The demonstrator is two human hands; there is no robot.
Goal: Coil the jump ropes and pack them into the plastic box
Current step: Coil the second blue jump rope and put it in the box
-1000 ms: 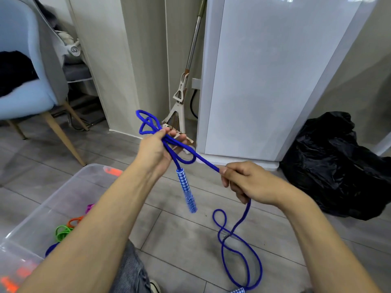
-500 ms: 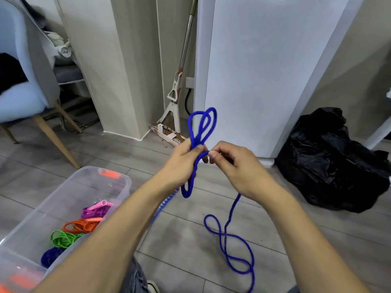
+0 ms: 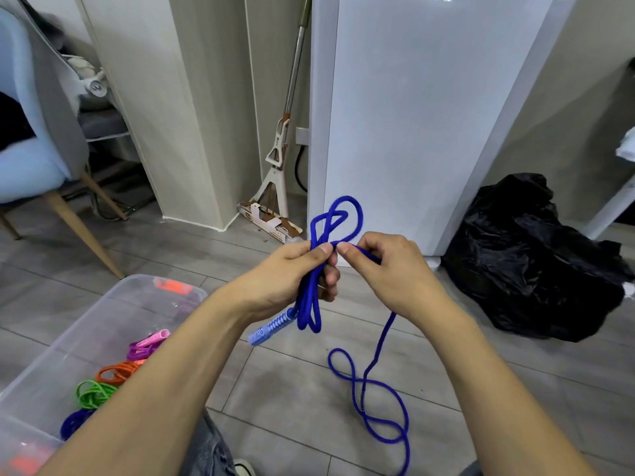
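A blue jump rope (image 3: 338,218) is partly folded into loops that stick up above and hang below my left hand (image 3: 292,273), which grips the bundle. Its pale blue handle (image 3: 271,326) hangs under that hand. My right hand (image 3: 388,269) pinches a strand of the same rope right beside my left thumb. The loose rest of the rope (image 3: 374,400) trails down to the floor in curls. The clear plastic box (image 3: 113,304) sits at lower left, holding coiled pink (image 3: 147,345), orange (image 3: 118,371), green (image 3: 94,393) and dark blue (image 3: 74,420) ropes.
A black plastic bag (image 3: 529,259) lies on the floor at right. A white cabinet (image 3: 412,115) stands ahead, with a mop (image 3: 278,173) leaning beside it. A light blue chair (image 3: 31,139) with wooden legs is at far left. The floor is grey tile.
My right hand came from apart, holding a stretched strand, up to my left hand. The looped bundle grew. The handle now hangs lower under my left hand, and less rope lies on the floor.
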